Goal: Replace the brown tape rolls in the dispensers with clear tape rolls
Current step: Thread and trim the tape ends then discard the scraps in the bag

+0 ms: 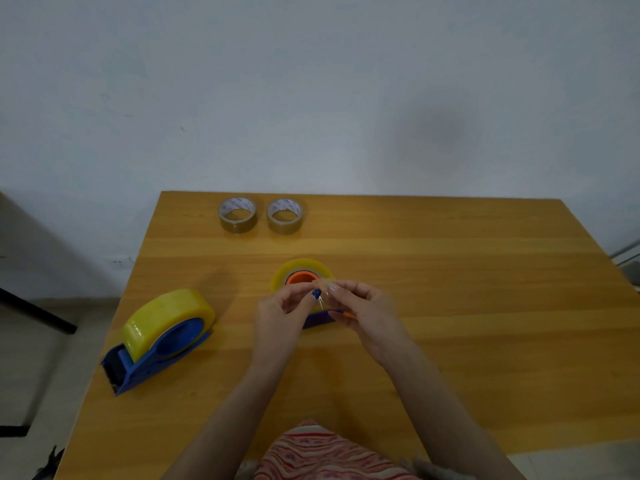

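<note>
From my station I see the left hand and right hand both pinching the loose tape end of the clear tape roll, mounted in the orange-hubbed dispenser mid-table. A second loaded blue dispenser lies left. The two brown tape rolls stand at the wooden table's far edge.

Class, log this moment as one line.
left hand, right hand: pinch clear tape end; orange-hubbed blue dispenser: loaded; two brown tape rolls: aside
</note>
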Motion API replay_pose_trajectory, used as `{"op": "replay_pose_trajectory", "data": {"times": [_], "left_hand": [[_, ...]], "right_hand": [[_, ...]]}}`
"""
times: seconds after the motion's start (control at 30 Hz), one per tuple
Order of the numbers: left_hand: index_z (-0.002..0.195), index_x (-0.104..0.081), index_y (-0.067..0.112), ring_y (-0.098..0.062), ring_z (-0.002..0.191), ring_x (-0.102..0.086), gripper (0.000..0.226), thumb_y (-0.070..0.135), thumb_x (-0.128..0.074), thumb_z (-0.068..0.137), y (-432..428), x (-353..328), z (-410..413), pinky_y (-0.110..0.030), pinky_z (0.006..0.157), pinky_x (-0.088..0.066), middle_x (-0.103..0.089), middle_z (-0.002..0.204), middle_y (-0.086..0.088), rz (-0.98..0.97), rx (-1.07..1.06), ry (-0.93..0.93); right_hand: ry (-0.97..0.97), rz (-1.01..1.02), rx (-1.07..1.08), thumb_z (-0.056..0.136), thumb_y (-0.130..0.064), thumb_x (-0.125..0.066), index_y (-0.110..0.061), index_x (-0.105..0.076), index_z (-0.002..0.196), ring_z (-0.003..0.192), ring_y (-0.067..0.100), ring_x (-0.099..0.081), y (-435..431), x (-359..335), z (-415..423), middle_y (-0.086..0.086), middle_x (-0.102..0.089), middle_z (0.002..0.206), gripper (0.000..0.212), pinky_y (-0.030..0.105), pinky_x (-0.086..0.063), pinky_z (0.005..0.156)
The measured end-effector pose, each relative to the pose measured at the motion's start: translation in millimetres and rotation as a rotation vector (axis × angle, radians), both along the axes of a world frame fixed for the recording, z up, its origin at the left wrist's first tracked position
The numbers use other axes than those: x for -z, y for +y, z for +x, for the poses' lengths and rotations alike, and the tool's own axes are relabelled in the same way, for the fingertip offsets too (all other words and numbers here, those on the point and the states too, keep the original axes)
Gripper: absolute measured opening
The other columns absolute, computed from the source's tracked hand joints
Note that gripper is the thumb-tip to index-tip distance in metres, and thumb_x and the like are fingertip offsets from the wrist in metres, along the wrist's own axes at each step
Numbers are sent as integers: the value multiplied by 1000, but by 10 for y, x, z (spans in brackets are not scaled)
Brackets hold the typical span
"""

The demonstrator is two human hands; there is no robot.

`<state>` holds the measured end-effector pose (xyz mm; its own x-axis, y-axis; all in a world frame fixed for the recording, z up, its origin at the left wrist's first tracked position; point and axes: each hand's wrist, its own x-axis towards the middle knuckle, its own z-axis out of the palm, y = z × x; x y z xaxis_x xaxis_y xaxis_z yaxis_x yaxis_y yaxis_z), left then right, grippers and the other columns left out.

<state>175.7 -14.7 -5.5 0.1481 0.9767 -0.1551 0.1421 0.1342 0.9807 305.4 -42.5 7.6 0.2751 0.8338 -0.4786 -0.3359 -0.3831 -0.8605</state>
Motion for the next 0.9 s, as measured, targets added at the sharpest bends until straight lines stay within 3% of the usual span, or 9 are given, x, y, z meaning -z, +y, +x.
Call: {"op": "replay_pose_trajectory", "data": {"times": [0.2, 0.37, 0.53, 0.67, 0.73, 0.9], "left_hand": [[83, -65, 28, 11, 73, -62, 14, 15, -63, 84, -23, -21, 22, -3, 61, -47, -68, 81, 10, 26, -5, 9], [84, -65, 24, -4, 79, -63, 14, 14, -57, 88, -36, 24, 36, -9, 65, -50, -68, 81, 6, 64, 36, 95], [81, -64, 23, -9, 78, -63, 14, 13, -57, 88, -55, 12, 49, -15, 65, -50, -68, 81, 2, -19, 34, 43], [80, -60, 23, -12, 80, -64, 11, 14, -60, 86, -73, 22, 51, -21, 67, -50, -69, 85, -4, -63, -15, 31], [80, -56, 16, -15, 76, -65, 8, 13, -62, 84, -79, 41, 43, -24, 66, -51, -70, 86, -12, -76, -51, 23], [82, -55, 9, 0, 64, -62, 6, 4, -58, 86, -110, -5, 38, -8, 58, -48, -69, 80, -12, -8, 55, -34]], "right_hand": [[-5, -9, -1, 81, -17, -70, -12, -71, 91, 85, 14, -66, -23, 10, -5, 1, -72, 85, 11, 27, -52, 71], [-62, -72, 69, 78, -18, -73, -17, -73, 83, 87, 16, -64, -41, -24, 5, 2, -71, 89, 5, 27, -53, 69], [-141, -64, 49, 77, -19, -75, -20, -72, 79, 87, 16, -63, -73, -19, 49, 1, -70, 86, 3, 30, -54, 76], [-543, 135, -9, 80, -22, -73, -24, -65, 90, 84, 8, -65, -107, -9, 80, -7, -68, 86, 13, 19, -55, 71], [-609, 231, -105, 80, -21, -72, -26, -66, 86, 80, 4, -65, -112, -37, 102, -10, -69, 84, 10, 15, -53, 70], [-499, 277, -317, 80, -9, -71, -19, -73, 94, 82, 5, -68, -152, -40, 183, -3, -73, 90, 18, 17, -54, 72]]}}
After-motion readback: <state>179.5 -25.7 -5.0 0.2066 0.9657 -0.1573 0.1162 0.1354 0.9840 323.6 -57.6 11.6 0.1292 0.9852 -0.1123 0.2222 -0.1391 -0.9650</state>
